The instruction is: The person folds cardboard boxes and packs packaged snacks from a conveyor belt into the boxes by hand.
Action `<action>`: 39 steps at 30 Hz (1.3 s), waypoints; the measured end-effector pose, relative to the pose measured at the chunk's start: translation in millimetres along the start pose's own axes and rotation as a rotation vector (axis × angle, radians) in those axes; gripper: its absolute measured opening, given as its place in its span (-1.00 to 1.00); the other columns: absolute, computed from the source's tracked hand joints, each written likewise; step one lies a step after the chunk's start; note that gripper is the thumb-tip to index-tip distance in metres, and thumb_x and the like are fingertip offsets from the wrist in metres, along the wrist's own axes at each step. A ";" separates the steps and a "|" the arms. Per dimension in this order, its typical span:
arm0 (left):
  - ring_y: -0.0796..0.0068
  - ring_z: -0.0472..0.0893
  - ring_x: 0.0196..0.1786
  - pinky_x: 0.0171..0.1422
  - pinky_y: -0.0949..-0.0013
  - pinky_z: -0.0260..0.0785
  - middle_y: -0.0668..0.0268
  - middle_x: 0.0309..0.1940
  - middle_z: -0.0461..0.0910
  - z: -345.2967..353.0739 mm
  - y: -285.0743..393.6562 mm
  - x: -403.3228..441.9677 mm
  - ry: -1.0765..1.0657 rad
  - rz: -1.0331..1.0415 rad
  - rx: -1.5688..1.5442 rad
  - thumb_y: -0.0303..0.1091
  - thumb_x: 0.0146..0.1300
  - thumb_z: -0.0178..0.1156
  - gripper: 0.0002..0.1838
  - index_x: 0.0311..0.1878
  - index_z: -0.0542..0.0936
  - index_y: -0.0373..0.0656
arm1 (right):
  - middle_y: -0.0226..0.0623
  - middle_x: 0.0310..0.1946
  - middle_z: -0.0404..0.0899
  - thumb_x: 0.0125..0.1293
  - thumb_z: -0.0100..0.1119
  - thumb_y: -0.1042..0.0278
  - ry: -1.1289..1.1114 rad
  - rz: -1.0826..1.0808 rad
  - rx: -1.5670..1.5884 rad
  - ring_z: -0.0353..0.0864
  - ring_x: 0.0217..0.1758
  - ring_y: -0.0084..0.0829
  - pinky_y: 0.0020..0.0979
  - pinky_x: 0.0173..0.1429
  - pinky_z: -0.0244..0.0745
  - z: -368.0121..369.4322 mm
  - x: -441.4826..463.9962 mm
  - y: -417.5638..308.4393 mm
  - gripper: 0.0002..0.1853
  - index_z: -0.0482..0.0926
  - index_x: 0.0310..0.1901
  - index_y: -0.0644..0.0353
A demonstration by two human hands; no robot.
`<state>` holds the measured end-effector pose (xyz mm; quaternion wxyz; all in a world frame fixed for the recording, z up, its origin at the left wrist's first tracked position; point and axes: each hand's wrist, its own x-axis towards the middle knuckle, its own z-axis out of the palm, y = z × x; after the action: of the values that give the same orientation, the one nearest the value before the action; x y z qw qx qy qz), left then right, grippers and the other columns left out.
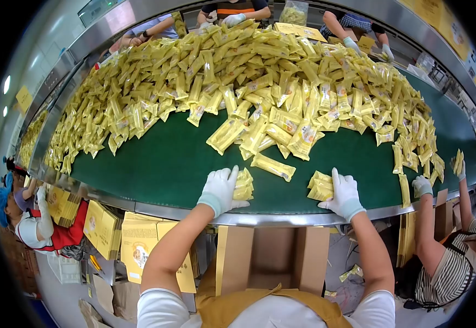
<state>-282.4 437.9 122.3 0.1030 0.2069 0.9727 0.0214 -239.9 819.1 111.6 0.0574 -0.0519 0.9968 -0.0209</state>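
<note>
The left hand, in a white glove, is at 11 o'clock from the open box. Its fingers and thumb are apart, with a small bunch of packs between them. The right hand is at 1 o'clock from the box, gloved too. It has the second bunch between its fingers and thumb. How hard each hand squeezes, I cannot tell.

Both bunches are at the near side of the green belt. A loose pack lies flat between the hands, a bit toward 12 o'clock. The big pile is at 12 o'clock, well past it.

To do this well, I think each bunch needs a soft, even squeeze at its ends (the wraps look slick, so one could slip out). Squeezing too hard might crush what is inside. It should help to line the ends up and hold both bunches level. The elbows need room, too: a co-worker's hand is at 3 o'clock, by other packs.
</note>
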 end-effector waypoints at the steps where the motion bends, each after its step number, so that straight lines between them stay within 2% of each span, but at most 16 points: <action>1: -0.04 0.29 0.44 0.53 0.11 0.09 -0.03 0.32 0.37 8.3 -3.4 0.0 0.116 0.059 0.024 0.39 -0.03 0.41 0.22 0.51 0.20 -0.30 | -0.05 0.06 0.57 -0.27 0.57 -0.37 -0.133 0.066 -0.078 0.46 0.15 -0.09 -0.21 0.29 0.31 -12.6 8.9 -6.7 0.27 0.32 0.41 0.34; 4: -0.02 0.29 0.45 0.54 0.10 0.07 -0.05 0.37 0.34 12.7 -2.9 -4.2 0.042 0.050 0.142 0.37 -0.02 0.41 0.21 0.51 0.19 -0.30 | -0.06 0.04 0.58 -0.31 0.51 -0.49 -0.313 -0.043 -0.107 0.47 0.15 -0.09 -0.22 0.29 0.32 -39.9 32.9 -25.2 0.15 0.53 0.23 0.32; 5: -0.03 0.37 0.39 0.55 0.13 0.05 -0.04 0.31 0.38 26.9 -10.0 -3.5 0.085 0.090 0.105 0.34 -0.06 0.46 0.22 0.51 0.19 -0.29 | -0.05 0.03 0.58 -0.31 0.45 -0.56 -0.197 -0.113 -0.024 0.47 0.16 -0.07 -0.21 0.31 0.32 -36.6 37.5 -30.1 0.07 0.63 0.06 0.29; 8: -0.04 0.44 0.29 0.49 0.12 0.17 -0.03 0.21 0.42 4.3 -7.3 -6.5 -0.057 0.024 -0.051 0.29 -0.09 0.51 0.21 0.49 0.22 -0.28 | 0.11 0.04 0.51 -0.25 0.50 -0.48 -0.059 -0.247 0.316 0.45 0.18 0.06 -0.15 0.35 0.37 -56.1 64.1 -68.3 0.12 0.53 0.13 0.46; 10: -0.02 0.48 0.22 0.42 0.12 0.27 -0.01 0.13 0.46 1.0 -15.2 -2.2 0.057 -0.060 -0.174 0.24 -0.13 0.55 0.20 0.47 0.25 -0.29 | 0.18 0.02 0.53 -0.24 0.53 -0.43 0.056 -0.336 0.438 0.53 0.15 0.07 -0.16 0.30 0.44 -51.9 90.6 -90.7 0.10 0.53 0.08 0.53; 12: -0.02 0.51 0.22 0.36 0.09 0.39 -0.05 0.17 0.44 11.4 -38.1 7.8 0.207 -0.144 -0.439 0.23 -0.23 0.61 0.23 0.46 0.30 -0.27 | 0.22 -0.04 0.61 -0.24 0.55 -0.38 -0.091 -0.333 0.467 0.64 0.09 0.06 -0.18 0.21 0.53 -46.3 117.4 -110.5 -0.01 0.61 -0.08 0.53; 14: -0.01 0.53 0.18 0.33 0.08 0.42 -0.02 0.17 0.44 19.5 -61.4 25.1 0.414 -0.117 -0.676 0.16 -0.24 0.64 0.17 0.40 0.37 -0.31 | 0.15 -0.13 0.71 -0.25 0.54 -0.36 -0.426 -0.234 0.465 0.70 0.05 0.02 -0.24 0.21 0.57 -48.8 125.5 -127.9 -0.17 0.72 -0.29 0.43; 18: -0.05 0.22 0.54 0.54 0.09 0.22 -0.12 0.44 0.26 -17.0 -64.8 56.6 0.512 0.071 -0.621 0.09 -0.20 0.67 0.16 0.41 0.35 -0.38 | 0.12 -0.01 0.65 -0.22 0.51 -0.44 -0.288 -0.308 0.182 0.54 0.15 0.08 -0.20 0.28 0.46 -37.5 109.0 -141.7 -0.04 0.63 -0.03 0.38; 20: -0.20 0.03 0.62 0.62 0.00 0.04 -0.17 0.53 0.14 -15.1 -76.1 88.2 0.352 0.064 -0.254 0.28 -0.24 0.60 0.20 0.37 0.41 -0.40 | 0.08 0.02 0.59 -0.25 0.50 -0.46 -0.245 -0.362 0.094 0.52 0.13 0.03 -0.21 0.31 0.40 -32.3 98.2 -139.3 0.01 0.59 0.04 0.35; 22: -0.28 0.05 0.59 0.63 -0.03 0.00 -0.21 0.51 0.15 -21.2 -76.2 110.0 0.132 0.057 -0.137 0.38 -0.26 0.54 0.24 0.38 0.40 -0.37 | 0.03 0.00 0.57 -0.25 0.51 -0.41 -0.119 -0.455 0.089 0.51 0.12 0.01 -0.19 0.29 0.39 -19.4 84.7 -127.7 -0.02 0.58 0.05 0.32; 28: -0.19 0.30 0.43 0.62 0.03 0.06 -0.13 0.39 0.29 -18.4 -58.7 60.5 0.099 0.028 -0.076 0.28 -0.27 0.58 0.16 0.36 0.40 -0.26 | -0.09 -0.05 0.42 -0.24 0.55 -0.25 0.020 -0.385 0.044 0.48 0.06 -0.08 -0.10 0.12 0.39 -6.0 40.4 -81.4 -0.17 0.53 0.00 0.16; 30: -0.16 0.32 0.41 0.56 0.03 0.12 -0.09 0.36 0.31 -17.4 -45.3 34.6 0.011 -0.006 -0.217 0.26 -0.27 0.59 0.15 0.39 0.39 -0.18 | -0.09 0.01 0.42 -0.19 0.52 -0.30 0.058 -0.353 0.058 0.45 0.11 -0.07 -0.10 0.21 0.35 -5.3 28.3 -72.9 -0.02 0.46 0.21 0.20; 32: -0.09 0.34 0.41 0.48 0.04 0.18 -0.05 0.34 0.33 -1.5 -16.5 8.5 0.031 0.036 -0.041 0.26 -0.24 0.57 0.11 0.38 0.41 -0.12 | -0.05 0.09 0.41 -0.17 0.50 -0.32 0.212 -0.409 0.069 0.42 0.17 -0.05 -0.10 0.28 0.30 9.3 20.3 -69.8 0.12 0.31 0.37 0.23; 33: 0.00 0.37 0.39 0.43 0.06 0.20 -0.03 0.35 0.33 2.8 -16.0 5.3 0.082 0.048 0.055 0.29 -0.20 0.55 0.21 0.49 0.27 -0.13 | -0.04 0.12 0.41 -0.15 0.49 -0.33 0.301 -0.444 0.075 0.41 0.21 -0.05 -0.11 0.32 0.28 13.9 19.5 -71.0 0.19 0.24 0.45 0.25; 37: 0.06 0.36 0.40 0.46 0.08 0.17 -0.02 0.35 0.35 3.8 -15.6 12.2 0.036 -0.049 0.059 0.37 -0.18 0.49 0.47 0.63 -0.12 -0.24 | 0.08 0.23 0.38 -0.17 0.57 -0.19 -0.042 -0.247 0.073 0.41 0.27 0.07 -0.09 0.42 0.27 0.5 26.3 -80.8 0.32 0.04 0.53 0.33; 39: 0.03 0.40 0.38 0.44 0.06 0.22 -0.03 0.32 0.38 -2.4 -14.3 11.5 -0.029 -0.094 0.023 0.33 -0.16 0.51 0.44 0.61 -0.08 -0.26 | 0.06 0.16 0.45 -0.15 0.57 -0.19 -0.106 -0.096 0.209 0.47 0.21 0.02 -0.12 0.37 0.35 -13.4 27.8 -82.7 0.33 0.01 0.53 0.38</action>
<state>-298.8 429.5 121.3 0.1155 0.1625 0.9799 0.0025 -260.6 734.5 125.7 0.1138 -0.0944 0.9811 -0.1246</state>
